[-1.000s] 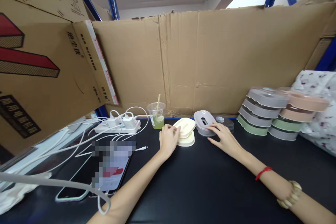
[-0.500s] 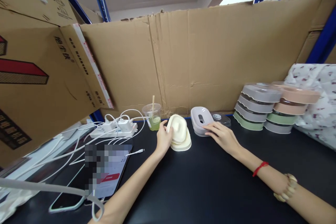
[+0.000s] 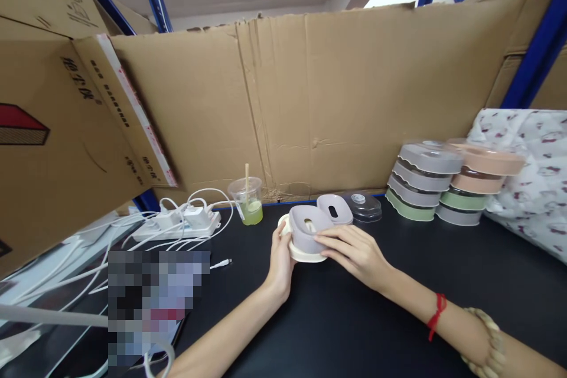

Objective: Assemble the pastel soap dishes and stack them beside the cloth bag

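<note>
My left hand (image 3: 280, 260) is closed on the left edge of a cream rounded dish (image 3: 306, 257). Over that dish is a lilac-grey oval tray (image 3: 305, 236) with a slot in its middle, and my right hand (image 3: 354, 254) pinches its right side. The tray covers most of the dish, so whether it is seated there or held just above, I cannot tell. Just behind lies a second lilac-grey slotted tray (image 3: 335, 209), apart from both hands. A clear plastic lid (image 3: 365, 208) rests to its right. The second cream dish is not distinguishable.
A clear cup of green drink (image 3: 252, 211) with a straw stands behind my left hand. White cables and a power strip (image 3: 199, 225) lie left, near a blurred-out screen (image 3: 163, 301). Stacked lidded dishes (image 3: 414, 183) stand right, before a patterned white bag (image 3: 531, 171). Cardboard (image 3: 354, 100) walls the back.
My right hand has taken a slotted tray from the pair and brought it left over the cream dish. My left hand has shifted slightly, still holding cream. The view has moved a little.
</note>
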`<state>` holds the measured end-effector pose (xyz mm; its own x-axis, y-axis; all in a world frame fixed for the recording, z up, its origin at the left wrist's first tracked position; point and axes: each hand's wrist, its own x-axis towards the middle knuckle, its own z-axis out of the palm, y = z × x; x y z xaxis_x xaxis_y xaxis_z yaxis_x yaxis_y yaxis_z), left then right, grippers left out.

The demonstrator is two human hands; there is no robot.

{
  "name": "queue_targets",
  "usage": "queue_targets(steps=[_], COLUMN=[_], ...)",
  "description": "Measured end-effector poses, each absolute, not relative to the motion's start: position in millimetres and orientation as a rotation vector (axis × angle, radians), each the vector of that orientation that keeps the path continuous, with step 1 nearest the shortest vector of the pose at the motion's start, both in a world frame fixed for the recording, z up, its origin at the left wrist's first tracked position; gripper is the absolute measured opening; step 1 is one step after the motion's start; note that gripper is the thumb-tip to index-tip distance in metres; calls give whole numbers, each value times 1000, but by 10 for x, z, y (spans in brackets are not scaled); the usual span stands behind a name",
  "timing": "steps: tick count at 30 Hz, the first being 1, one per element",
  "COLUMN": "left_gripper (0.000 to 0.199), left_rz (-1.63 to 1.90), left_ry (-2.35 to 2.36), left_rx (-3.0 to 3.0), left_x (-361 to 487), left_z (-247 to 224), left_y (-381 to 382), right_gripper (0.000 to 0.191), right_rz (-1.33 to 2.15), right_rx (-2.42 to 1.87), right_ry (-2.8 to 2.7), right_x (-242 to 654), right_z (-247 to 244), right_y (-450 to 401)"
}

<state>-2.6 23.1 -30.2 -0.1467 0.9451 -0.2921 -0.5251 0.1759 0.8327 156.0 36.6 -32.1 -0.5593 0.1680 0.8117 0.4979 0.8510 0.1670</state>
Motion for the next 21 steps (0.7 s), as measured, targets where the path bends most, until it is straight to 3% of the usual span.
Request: queue_targets(steps=[3, 9, 12, 17, 21], left_gripper=[34, 46, 54, 55, 55], left_rz=[1352, 1176, 1243, 1336, 1188], left_ry=[905, 927, 901, 907, 945], left_rx=[621, 611, 724, 993, 1000], left_x=[-26, -64, -78, -81, -63], left_z=[-284, -295, -314, -382, -410], left_y=[223, 264, 270, 248, 227], right_gripper=[18, 17, 28, 69, 73], right_rz=[-442, -303, -190, 627, 1173], right_rx=[-434, -370, -554, -945, -1021], right_ry=[-2165, -2218, -2070, -1662, -1464], right_x=[1549, 1553, 1590, 1645, 1661], right_z=[-322, -333, -371, -461, -438], right_y=[341, 309, 352, 482, 538])
